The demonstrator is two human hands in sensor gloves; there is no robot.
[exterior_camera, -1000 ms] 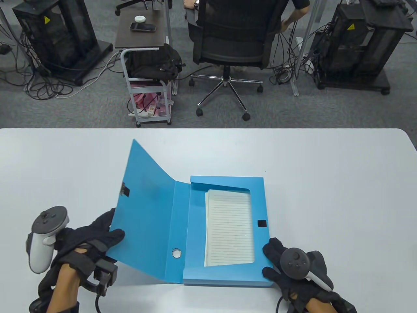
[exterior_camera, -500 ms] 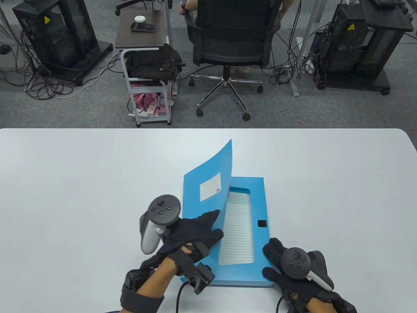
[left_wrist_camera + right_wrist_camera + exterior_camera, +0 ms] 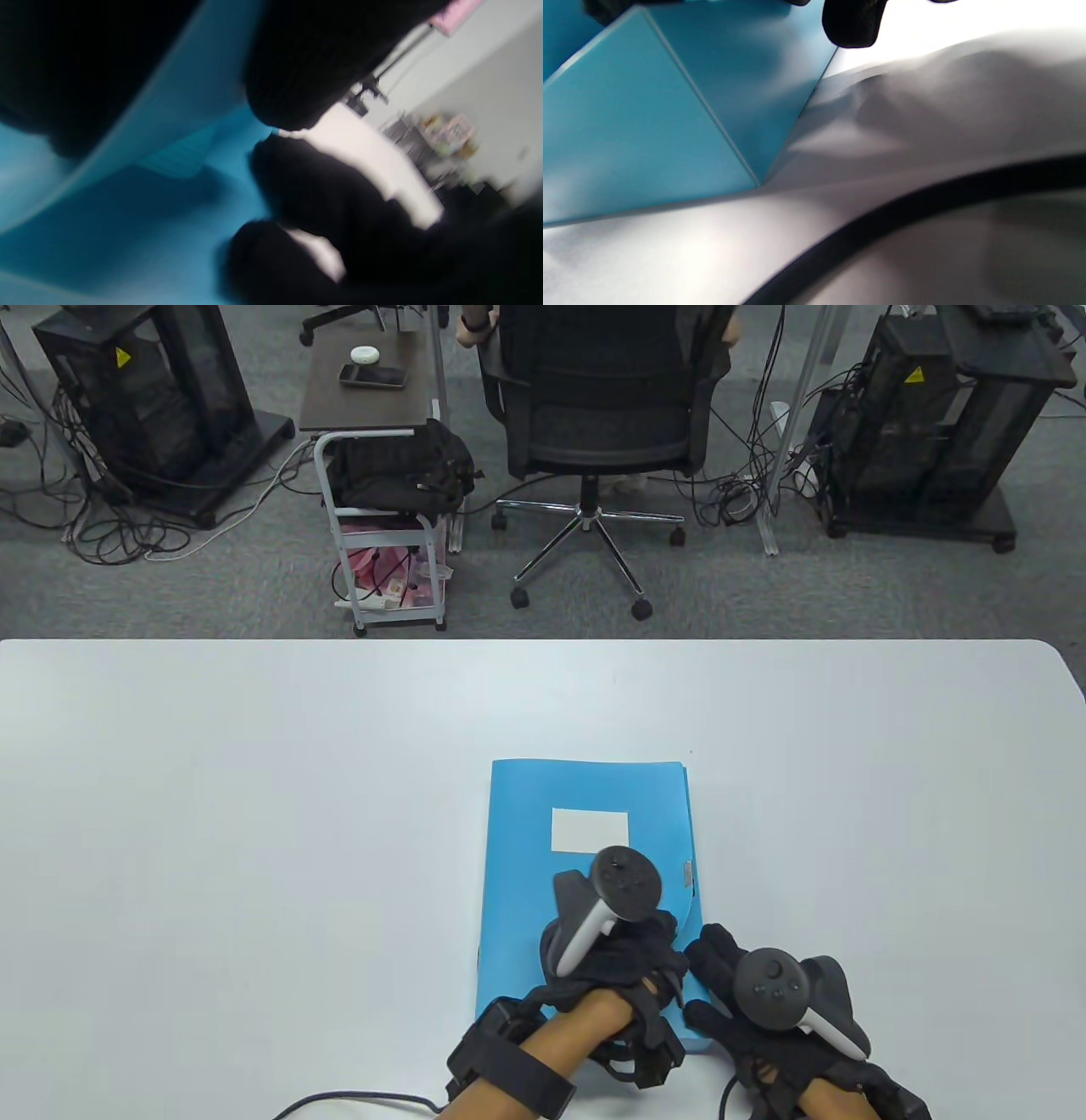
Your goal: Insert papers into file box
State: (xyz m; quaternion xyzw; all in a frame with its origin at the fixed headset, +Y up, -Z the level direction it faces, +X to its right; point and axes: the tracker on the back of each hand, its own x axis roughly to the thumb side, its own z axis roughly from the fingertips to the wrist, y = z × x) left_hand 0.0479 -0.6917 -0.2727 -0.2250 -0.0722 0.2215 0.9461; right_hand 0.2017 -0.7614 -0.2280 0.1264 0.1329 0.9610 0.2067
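Table view, box: flat blue plastic file box (image 3: 526, 848) lies closed on the white table (image 3: 212, 814), near its front edge, cover down, white rectangular label (image 3: 590, 830) facing up.
Table view, left hand: black-gloved left hand (image 3: 615, 954) rests palm-down on the box cover below the label, near the box's right edge; grey tracker (image 3: 607, 899) strapped on its back hides the fingers, so I cannot tell how they lie.
Table view, right hand: black-gloved right hand (image 3: 764, 1001) sits on the table just beside the box's front right corner, fingers (image 3: 713, 950) extended and touching the box's right side.
Left wrist view, box: blurred; blue cover (image 3: 169, 110) slants above the blue box body, a thin gap between them.
Left wrist view, fingers: dark gloved fingers (image 3: 305, 59) lie on the cover's edge.
Right wrist view, box: blue corner (image 3: 670, 106) stands on the table.
Right wrist view, fingertip: one black fingertip (image 3: 852, 25) touches the box's upper edge; black cable (image 3: 925, 203) crosses below.
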